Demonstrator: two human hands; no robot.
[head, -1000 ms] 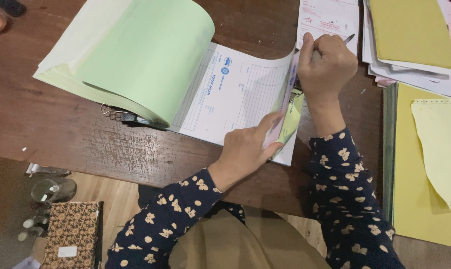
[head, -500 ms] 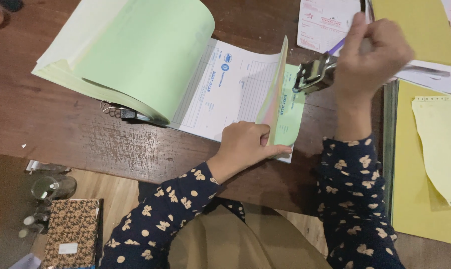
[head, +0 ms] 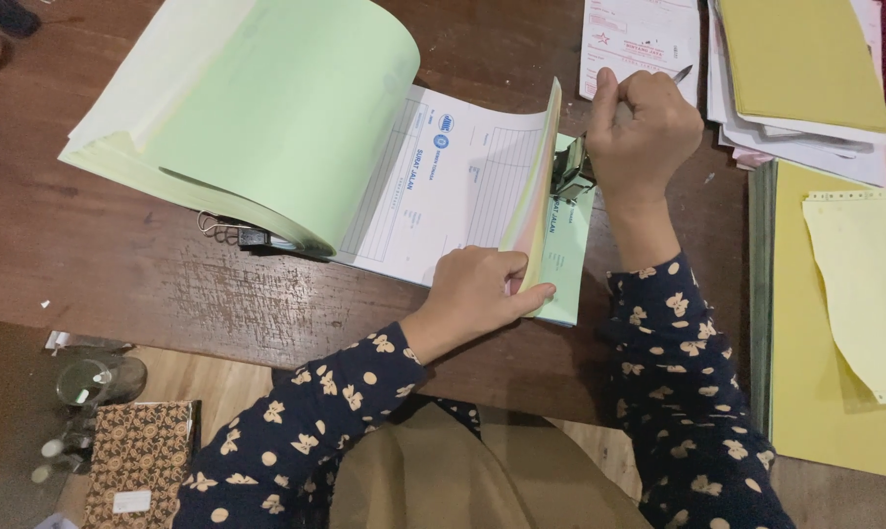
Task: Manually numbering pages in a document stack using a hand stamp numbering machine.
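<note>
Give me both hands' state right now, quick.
Left hand: fingers pinching the lifted pages of the form pad, holding them up.
Right hand: closed in a fist around a metal stamp and a pen.

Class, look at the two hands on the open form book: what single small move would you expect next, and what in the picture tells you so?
Probably the right hand brings the rubber stamp down onto the green sheet: the stamp is poised just above it, while the left hand holds the upper sheets lifted clear.
</note>
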